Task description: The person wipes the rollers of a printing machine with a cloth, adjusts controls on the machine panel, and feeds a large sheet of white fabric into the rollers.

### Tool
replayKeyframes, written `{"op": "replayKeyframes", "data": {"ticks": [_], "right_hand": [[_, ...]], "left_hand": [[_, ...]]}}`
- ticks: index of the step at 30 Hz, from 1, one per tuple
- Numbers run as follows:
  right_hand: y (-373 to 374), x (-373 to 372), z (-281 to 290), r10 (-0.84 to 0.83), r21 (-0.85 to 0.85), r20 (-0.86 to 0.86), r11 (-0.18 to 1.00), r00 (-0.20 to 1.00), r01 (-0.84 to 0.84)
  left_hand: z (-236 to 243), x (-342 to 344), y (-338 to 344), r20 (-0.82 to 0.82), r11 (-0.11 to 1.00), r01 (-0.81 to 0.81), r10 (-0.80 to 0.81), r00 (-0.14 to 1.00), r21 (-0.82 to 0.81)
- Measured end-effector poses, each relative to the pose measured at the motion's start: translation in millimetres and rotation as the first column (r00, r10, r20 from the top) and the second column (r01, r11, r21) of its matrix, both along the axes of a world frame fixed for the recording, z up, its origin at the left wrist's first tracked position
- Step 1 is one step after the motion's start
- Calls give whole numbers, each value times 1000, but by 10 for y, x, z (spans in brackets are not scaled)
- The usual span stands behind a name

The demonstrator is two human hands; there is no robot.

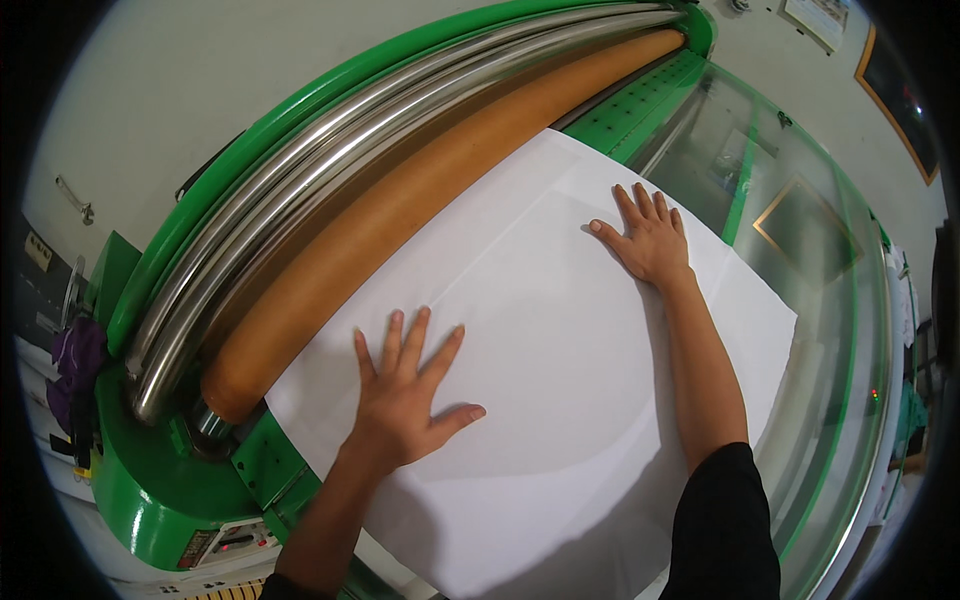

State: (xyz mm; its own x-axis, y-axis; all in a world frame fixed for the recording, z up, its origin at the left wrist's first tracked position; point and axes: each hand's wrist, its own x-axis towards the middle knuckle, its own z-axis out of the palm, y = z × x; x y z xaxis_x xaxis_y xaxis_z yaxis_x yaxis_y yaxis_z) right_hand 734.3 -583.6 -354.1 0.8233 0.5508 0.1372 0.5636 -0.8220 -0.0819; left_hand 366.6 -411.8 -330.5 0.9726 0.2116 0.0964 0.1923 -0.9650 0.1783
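Note:
A large white sheet (540, 370), paper or cloth, I cannot tell which, lies spread over the bed of a green machine. Its far left edge meets a long orange-brown roller (400, 225). My left hand (400, 400) rests on the sheet's near left part, fingers spread and holding nothing. Farther off to the right, my right hand (648, 240) lies flat near the sheet's far right edge, thumb and fingers apart. A faint straight crease runs across the sheet between the hands and the roller.
Two shiny metal rollers (330, 150) curve behind the brown one, under a green frame bar (270, 130). To the right is a clear glass-like panel (800, 200) with green strips. A control panel (235, 543) sits at lower left, and a purple cloth item (78, 370) hangs at far left.

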Motion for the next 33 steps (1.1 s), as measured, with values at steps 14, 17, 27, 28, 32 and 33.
{"op": "replayKeyframes", "data": {"ticks": [14, 17, 27, 28, 32, 33], "right_hand": [[81, 19, -36, -12, -18, 28, 1000, 1000, 12], [105, 58, -48, -10, -27, 10, 1000, 1000, 10], [113, 172, -151, 26, -25, -3, 999, 1000, -26], [32, 340, -204, 50, 22, -23, 999, 998, -49], [-222, 716, -499, 277, 242, 152, 920, 949, -307], [-217, 666, -513, 297, 298, 129, 898, 946, -322]], "left_hand": [[-56, -249, -138, 3, 994, -56, 57, 998, -90], [-111, -328, 219, 174, 983, -176, 182, 968, -53], [-298, -488, 420, 48, 961, -274, 272, 961, 38], [-274, -501, 424, -11, 957, -290, 290, 957, 14], [-126, -428, 433, -35, 919, -368, 367, 929, -143], [-125, -440, 426, -60, 911, -391, 387, 920, -133]]}}
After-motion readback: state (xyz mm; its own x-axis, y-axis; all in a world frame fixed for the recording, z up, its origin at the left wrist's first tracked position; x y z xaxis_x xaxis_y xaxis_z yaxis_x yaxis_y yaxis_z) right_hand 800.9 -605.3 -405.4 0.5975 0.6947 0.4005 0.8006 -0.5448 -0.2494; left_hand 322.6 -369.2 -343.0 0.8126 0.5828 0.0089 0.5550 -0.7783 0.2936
